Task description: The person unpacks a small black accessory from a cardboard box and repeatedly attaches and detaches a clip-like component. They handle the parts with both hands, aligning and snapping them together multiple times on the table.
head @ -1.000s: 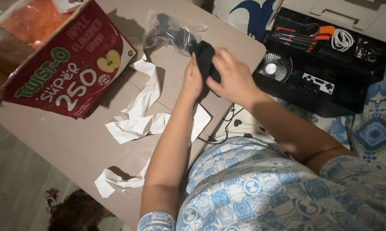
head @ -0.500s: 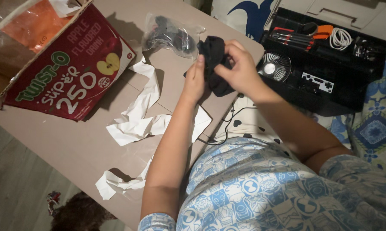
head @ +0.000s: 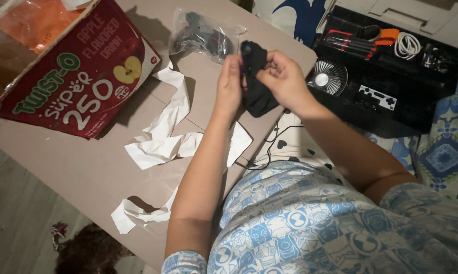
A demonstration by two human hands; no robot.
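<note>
While both hands were raised above the table, this was how things stood:

Left hand (head: pixel 230 85): fingers closed in a pinch on the left edge of the black cloth item (head: pixel 257 83), thumb side towards the cloth.

Right hand (head: pixel 282 77): fingers curled and pinching the same black cloth item at its upper right part.

Black cloth item: held between the two hands, hanging down a little above the table edge; its exact kind could not be told.

Clear plastic bag (head: pixel 202 36): lay on the table just behind the hands, with something dark inside.

White paper strips (head: pixel 160 144): torn and crumpled, spread on the table to the left of the left arm.

Table (head: pixel 87 177): flat brownish surface under all of these.

Red carton (head: pixel 79 76): lay tilted at the far left of the table.

Black tool case (head: pixel 391 86): open, to the right of the right hand, with a small round fan (head: pixel 327 77) in it.
</note>
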